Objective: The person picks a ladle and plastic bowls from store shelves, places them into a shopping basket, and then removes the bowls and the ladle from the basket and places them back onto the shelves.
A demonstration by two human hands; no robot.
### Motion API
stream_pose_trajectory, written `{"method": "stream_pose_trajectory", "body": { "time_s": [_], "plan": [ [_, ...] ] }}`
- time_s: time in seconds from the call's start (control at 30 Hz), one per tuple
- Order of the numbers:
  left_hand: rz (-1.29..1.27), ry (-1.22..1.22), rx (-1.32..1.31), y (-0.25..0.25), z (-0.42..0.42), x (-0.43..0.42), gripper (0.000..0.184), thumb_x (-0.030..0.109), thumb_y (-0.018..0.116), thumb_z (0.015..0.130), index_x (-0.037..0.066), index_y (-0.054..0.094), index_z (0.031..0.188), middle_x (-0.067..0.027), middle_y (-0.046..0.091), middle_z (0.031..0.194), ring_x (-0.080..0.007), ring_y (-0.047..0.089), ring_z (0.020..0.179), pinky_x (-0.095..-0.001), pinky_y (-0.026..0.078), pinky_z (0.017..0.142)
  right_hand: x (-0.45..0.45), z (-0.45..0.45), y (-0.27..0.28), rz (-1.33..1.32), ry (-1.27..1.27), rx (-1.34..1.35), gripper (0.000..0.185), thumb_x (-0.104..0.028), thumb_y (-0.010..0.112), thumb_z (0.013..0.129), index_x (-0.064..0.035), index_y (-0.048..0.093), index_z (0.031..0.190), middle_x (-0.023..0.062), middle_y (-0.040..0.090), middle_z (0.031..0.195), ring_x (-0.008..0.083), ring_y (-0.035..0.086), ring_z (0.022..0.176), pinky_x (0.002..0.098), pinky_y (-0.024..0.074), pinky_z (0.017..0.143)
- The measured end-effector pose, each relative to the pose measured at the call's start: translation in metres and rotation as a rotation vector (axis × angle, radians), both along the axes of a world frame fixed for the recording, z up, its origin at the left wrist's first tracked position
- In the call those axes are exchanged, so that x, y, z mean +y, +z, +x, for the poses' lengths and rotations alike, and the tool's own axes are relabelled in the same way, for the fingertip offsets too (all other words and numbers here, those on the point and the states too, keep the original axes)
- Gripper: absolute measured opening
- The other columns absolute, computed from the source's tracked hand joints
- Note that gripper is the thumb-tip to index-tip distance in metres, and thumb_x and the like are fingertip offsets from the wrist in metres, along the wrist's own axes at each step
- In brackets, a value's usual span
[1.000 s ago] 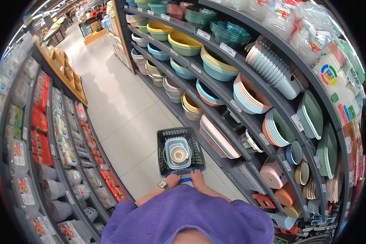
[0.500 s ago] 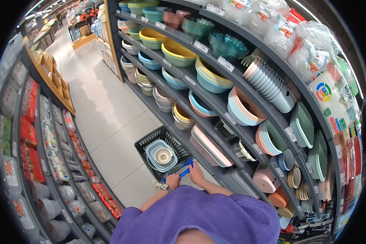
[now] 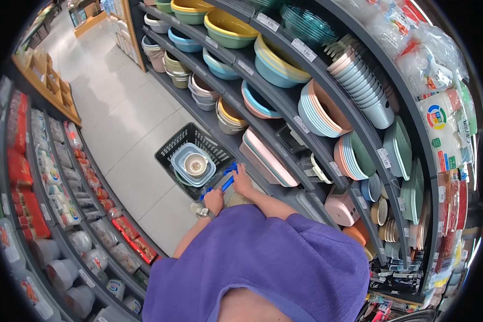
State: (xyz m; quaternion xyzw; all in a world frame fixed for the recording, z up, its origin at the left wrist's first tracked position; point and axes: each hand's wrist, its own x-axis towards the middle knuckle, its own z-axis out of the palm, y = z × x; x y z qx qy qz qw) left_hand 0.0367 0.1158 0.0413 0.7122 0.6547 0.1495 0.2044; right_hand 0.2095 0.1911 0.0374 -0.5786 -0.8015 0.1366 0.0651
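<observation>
Black basket (image 3: 214,147): over at 9 o'clock from the middle of the view, sitting at a slant above the pale tiled floor (image 3: 131,115). Can't really tell what's under it.
Blue tub (image 3: 178,161): nested inside the basket, a little toward 8 o'clock, so plenty of mesh wall showing at 2.
Cream bowl (image 3: 189,163): inside the tub, round, hollow side facing up, pretty much dead centre.
Blue handle (image 3: 226,184): off the basket's 4-to-5 o'clock side, slanting from about 8 o'clock up to 2.
Left hand (image 3: 214,201): at the basket's 5 o'clock, grip clamped around the lower end of the handle.
Right hand (image 3: 243,180): at the basket's 4 o'clock, same deal, grip clamped on the upper end, well apart from the left.
Silver watch (image 3: 203,212): strapped on the left wrist.
Purple top (image 3: 252,247): big and close, from 5 o'clock of the basket on down.
Pink stack (image 3: 268,161): on the shelving at 3 o'clock, pretty near the right hand.
Yellow basin (image 3: 231,24): up past 12 o'clock, on top of a green one.
Grey-blue cups (image 3: 367,88): nested in a tilted row, way out at 2.
Wooden rack (image 3: 48,86): far off at 10 o'clock.
Red packs (image 3: 24,188): shelved around 9.
</observation>
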Motion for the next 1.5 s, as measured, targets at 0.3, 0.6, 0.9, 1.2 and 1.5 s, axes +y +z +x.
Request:
{"method": "stream_pose_trajectory", "body": {
  "time_s": [0.3, 0.6, 0.9, 1.2, 1.5],
  "plan": [
    [-0.043, 0.148, 0.056, 0.019, -0.006, 0.028, 0.022, 0.024, 0.057, 0.094, 0.01, 0.064, 0.109, -0.0144, 0.068, 0.077, -0.0357, 0.067, 0.064, -0.0478, 0.05, 0.054, 0.052, -0.028, 0.013, -0.157, 0.127, -0.097, 0.046, -0.014, 0.073, 0.07, -0.0011, 0.059, 0.112, 0.0303, 0.043, 0.129, 0.0529, 0.031, 0.133, 0.0533, 0.0515, 0.094],
    [-0.101, 0.367, 0.309, -0.001, -0.009, 0.068, 0.028, 0.01, 0.05, 0.091, 0.009, 0.055, 0.119, -0.0247, 0.062, 0.09, -0.036, 0.068, 0.066, -0.0442, 0.053, 0.051, 0.132, -0.033, -0.024, -0.127, 0.471, 0.103, 0.033, -0.014, 0.069, 0.072, -0.0027, 0.061, 0.102, 0.0204, 0.053, 0.114, 0.0433, 0.045, 0.118, 0.0498, 0.0462, 0.097],
    [-0.164, 0.523, 0.261, 0.007, -0.032, 0.102, 0.043, 0.014, 0.047, 0.097, 0.013, 0.045, 0.14, -0.0364, 0.055, 0.12, -0.0436, 0.067, 0.074, -0.0501, 0.056, 0.062, 0.2, -0.043, -0.016, -0.337, 0.683, 0.403, 0.037, -0.02, 0.063, 0.087, -0.0024, 0.058, 0.119, 0.0155, 0.057, 0.122, 0.034, 0.048, 0.121, 0.044, 0.0422, 0.103],
    [-0.356, 0.523, 0.355, 0.003, -0.078, 0.133, 0.047, 0.014, 0.044, 0.099, 0.016, 0.039, 0.145, -0.0429, 0.049, 0.127, -0.0442, 0.068, 0.082, -0.0503, 0.057, 0.069, 0.224, -0.071, -0.008, -0.416, 0.679, 0.488, 0.04, -0.014, 0.06, 0.086, -0.0011, 0.056, 0.124, 0.0171, 0.056, 0.125, 0.0352, 0.046, 0.125, 0.0438, 0.04, 0.106],
    [-0.334, 0.448, 0.255, 0.008, -0.135, 0.162, 0.052, 0.008, 0.043, 0.097, 0.017, 0.036, 0.147, -0.0415, 0.049, 0.124, -0.046, 0.066, 0.089, -0.0496, 0.057, 0.075, 0.244, -0.101, -0.012, -0.378, 0.649, 0.49, 0.049, -0.013, 0.059, 0.087, -0.0034, 0.049, 0.133, 0.0192, 0.05, 0.133, 0.0379, 0.043, 0.128, 0.0446, 0.0376, 0.108]
  ]
}}
